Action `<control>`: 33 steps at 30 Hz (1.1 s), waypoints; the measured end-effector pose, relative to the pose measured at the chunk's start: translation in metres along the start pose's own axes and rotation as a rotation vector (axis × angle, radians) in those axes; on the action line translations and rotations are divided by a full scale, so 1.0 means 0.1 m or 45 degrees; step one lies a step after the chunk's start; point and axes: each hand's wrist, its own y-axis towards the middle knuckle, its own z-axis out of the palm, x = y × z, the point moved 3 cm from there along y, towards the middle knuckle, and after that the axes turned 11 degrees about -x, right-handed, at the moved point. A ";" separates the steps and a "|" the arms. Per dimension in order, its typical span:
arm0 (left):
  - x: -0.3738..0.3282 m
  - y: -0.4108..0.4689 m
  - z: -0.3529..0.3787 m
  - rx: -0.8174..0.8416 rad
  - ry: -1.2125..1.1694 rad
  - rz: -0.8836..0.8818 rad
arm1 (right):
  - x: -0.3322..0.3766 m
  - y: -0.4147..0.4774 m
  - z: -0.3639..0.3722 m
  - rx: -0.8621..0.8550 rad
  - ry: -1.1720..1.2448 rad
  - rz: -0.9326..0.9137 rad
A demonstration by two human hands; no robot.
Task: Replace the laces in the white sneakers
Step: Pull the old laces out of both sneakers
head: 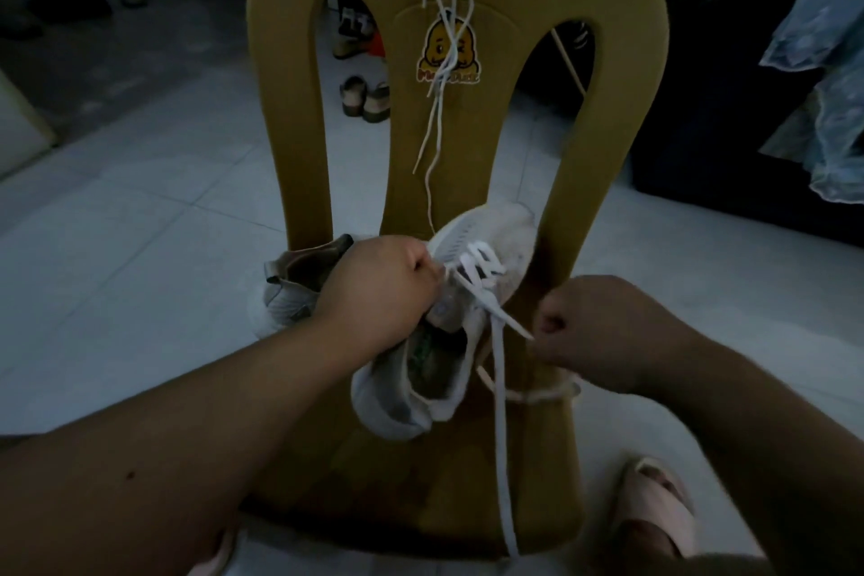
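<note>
Pale tiled floor (140, 210) spreads around the mustard plastic chair (622, 108) in front of me, and the white sneaker (495, 225) lies on its seat, toe pointing at the backrest and heel toward me. My left hand (383, 290) sits right against the sneaker's left side at the eyelets, fingers curled tight and gripping there; whether they have the upper alone or the lace as well, I cannot tell. My right hand (608, 332) is just off the sneaker's right side, fingers curled, pinching the tip of the lace (481, 290), which crosses the tongue in a few rows. One long strand of it drops past the front edge of the seat. A paler cord (537, 395) runs across the seat under my right hand. The sneaker's toe nearly touches the backrest and its right side sits near the right upright, so the open room is toward me and over the seat's front. I count two sneakers: this one, and a second sneaker (290, 295) at the seat's left edge, partly behind my left wrist. Loose laces (437, 131) hang down the backrest over a duck sticker (446, 54); I see several strands but cannot count them surely. Two sandals (364, 98) stand on the floor beyond the chair, a pink slipper (654, 505) shows at lower right, and blue cloth (823, 61) hangs at the far right.
</note>
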 end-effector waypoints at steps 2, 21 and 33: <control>0.01 0.00 -0.01 0.009 0.010 0.015 | -0.16 -0.03 -0.02 0.096 -0.019 0.088; -0.02 -0.01 0.07 0.081 -0.023 -0.066 | 0.02 0.02 0.05 -0.242 0.072 0.123; -0.01 -0.26 0.14 0.197 -0.253 -0.257 | 0.12 -0.02 0.34 -0.062 0.319 0.192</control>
